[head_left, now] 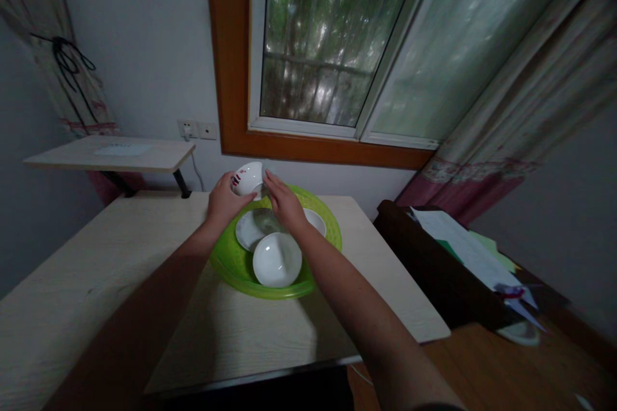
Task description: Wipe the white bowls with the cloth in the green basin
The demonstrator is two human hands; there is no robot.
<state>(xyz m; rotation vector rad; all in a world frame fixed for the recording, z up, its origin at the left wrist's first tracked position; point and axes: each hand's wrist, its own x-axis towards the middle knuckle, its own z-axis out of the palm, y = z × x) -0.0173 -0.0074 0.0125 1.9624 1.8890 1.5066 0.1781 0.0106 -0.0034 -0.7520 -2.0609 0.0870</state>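
Observation:
My left hand (225, 198) grips a small white bowl (247, 176) with red and dark marks on its side, raised over the far left part of a green basin (277, 293). The bowl is tilted. My right hand (285, 200) is against the bowl's right side, its fingers close together. A greyish patch shows between those fingers and the bowl; I cannot tell what it is. Inside the basin, a white bowl (277, 260) sits at the front, a white dish (249, 230) behind it, and another white dish (315, 222) partly behind my right wrist.
The basin stands on a pale wooden table (270, 340). A raised shelf (116, 153) is at the table's left back. Beyond the table are a window (322, 38) and curtains (520, 96). To the right, papers (463, 247) lie on a dark brown piece of furniture (424, 270).

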